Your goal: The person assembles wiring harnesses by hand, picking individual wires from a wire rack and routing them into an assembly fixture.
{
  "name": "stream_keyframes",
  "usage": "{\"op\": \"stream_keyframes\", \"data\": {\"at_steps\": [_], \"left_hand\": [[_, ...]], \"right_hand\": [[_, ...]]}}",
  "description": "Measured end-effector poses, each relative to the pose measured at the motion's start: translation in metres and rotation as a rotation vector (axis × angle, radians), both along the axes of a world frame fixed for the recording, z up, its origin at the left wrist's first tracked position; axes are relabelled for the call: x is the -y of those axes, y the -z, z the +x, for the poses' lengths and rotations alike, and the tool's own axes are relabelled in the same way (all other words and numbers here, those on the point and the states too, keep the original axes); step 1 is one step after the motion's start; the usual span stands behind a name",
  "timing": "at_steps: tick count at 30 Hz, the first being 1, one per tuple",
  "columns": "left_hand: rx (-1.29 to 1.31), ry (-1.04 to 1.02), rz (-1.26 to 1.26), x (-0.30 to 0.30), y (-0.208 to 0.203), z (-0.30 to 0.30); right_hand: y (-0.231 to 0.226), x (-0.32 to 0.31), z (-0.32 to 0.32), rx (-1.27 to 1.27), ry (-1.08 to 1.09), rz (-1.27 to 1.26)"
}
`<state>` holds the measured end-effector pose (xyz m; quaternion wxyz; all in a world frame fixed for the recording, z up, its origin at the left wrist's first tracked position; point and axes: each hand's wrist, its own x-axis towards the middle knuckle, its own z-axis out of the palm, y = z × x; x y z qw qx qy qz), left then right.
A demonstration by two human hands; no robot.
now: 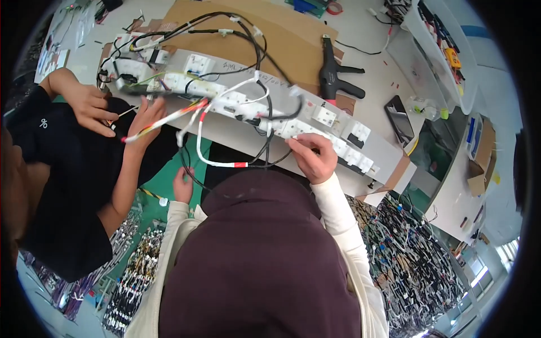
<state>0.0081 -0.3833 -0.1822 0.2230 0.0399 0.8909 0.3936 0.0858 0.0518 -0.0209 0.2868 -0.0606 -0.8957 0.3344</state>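
A long board (256,79) carries a row of white connector blocks (236,101) and crosses the table in front of me. My right hand (315,159) is closed in a pinch at the lower edge of the row, where a thin black wire runs to the fingertips. The wire's end is hidden there. Lower and to the left, my left hand (182,186) has its fingers curled against a hanging black cable (193,176). Between my hands hangs a white-sleeved cable (211,161) with red bands. Another sleeved bundle (169,118), with yellow and red wires, slants across the board's left part.
At my left a co-worker's hands (93,110) work at the board's left end. A black clamp (332,73), a phone (399,119) and a clear bin (445,50) of tools lie beyond. Many cables (414,265) hang below, on both sides.
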Motion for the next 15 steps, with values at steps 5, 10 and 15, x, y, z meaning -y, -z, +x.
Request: {"op": "stream_keyframes", "data": {"at_steps": [5,10,15], "left_hand": [[-0.038,-0.043,-0.241,0.067,0.025,0.036],[0.224,-0.020,-0.466,0.108,0.081,0.071],[0.291,-0.109,-0.366,0.183,0.156,0.138]], "right_hand": [[0.002,-0.003,0.000,-0.073,-0.038,0.077],[-0.007,0.003,0.005,-0.053,0.047,0.099],[-0.023,0.015,0.002,0.035,0.120,-0.143]]}}
